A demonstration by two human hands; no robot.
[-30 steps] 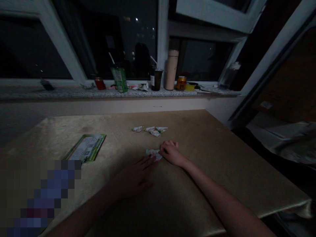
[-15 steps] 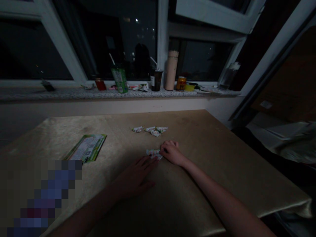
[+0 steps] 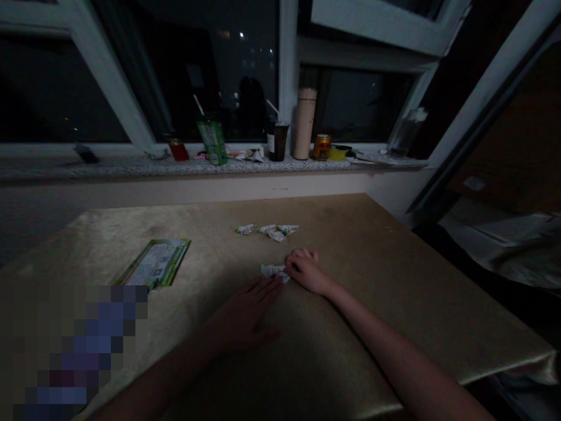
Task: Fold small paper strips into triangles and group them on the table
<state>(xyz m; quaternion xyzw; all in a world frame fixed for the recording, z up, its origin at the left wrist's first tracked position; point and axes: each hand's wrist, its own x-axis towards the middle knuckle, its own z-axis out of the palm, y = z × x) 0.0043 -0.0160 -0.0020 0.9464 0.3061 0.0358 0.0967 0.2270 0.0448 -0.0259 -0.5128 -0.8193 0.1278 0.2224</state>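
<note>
A small folded piece of printed paper [image 3: 272, 271] lies on the tan table [image 3: 377, 275] in dim light. My right hand [image 3: 307, 271] is curled, its fingertips pressing the paper's right end. My left hand [image 3: 243, 314] lies flat on the table with fingers stretched out, the tips touching the paper's near edge. Just beyond, several small folded paper pieces [image 3: 269, 230] sit in a row.
A green printed leaflet [image 3: 155, 263] lies at the table's left. The windowsill [image 3: 131, 166] behind holds a green carton [image 3: 211, 140], a dark cup with straw [image 3: 277, 140], a tall beige flask [image 3: 304, 123], cans and scraps. The table's right edge drops to clutter.
Almost nothing has changed; both hands stay on the folded paper, with only a slight shift of the view.
</note>
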